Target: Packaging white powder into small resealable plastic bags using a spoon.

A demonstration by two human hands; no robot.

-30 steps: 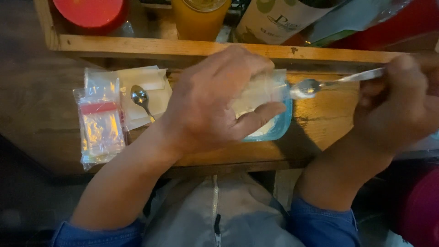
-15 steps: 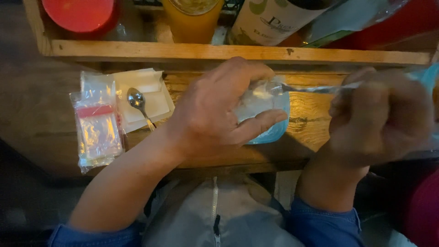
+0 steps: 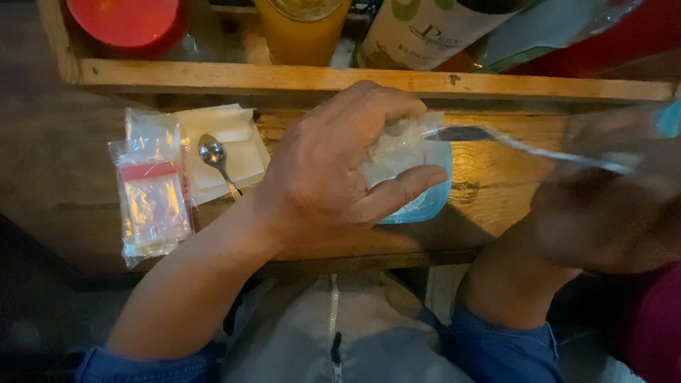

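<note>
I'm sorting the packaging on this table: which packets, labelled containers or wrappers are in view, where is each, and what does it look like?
Clear plastic packets: stacked flat at the table's left, the top one with a red band.
Bottle label: in the wooden tray at the top, pale cream with green shapes and dark print.
Clear plastic bag: inside the blue container, gripped by the left hand.
Red lid: round, top left in the tray.

Beside the light-blue plastic cup [image 3: 418, 198] lie a white napkin [image 3: 230, 145], a silver spoon [image 3: 215, 157] and a clear red-striped bag [image 3: 151, 195]; behind it, a red lid [image 3: 124, 20].
</note>
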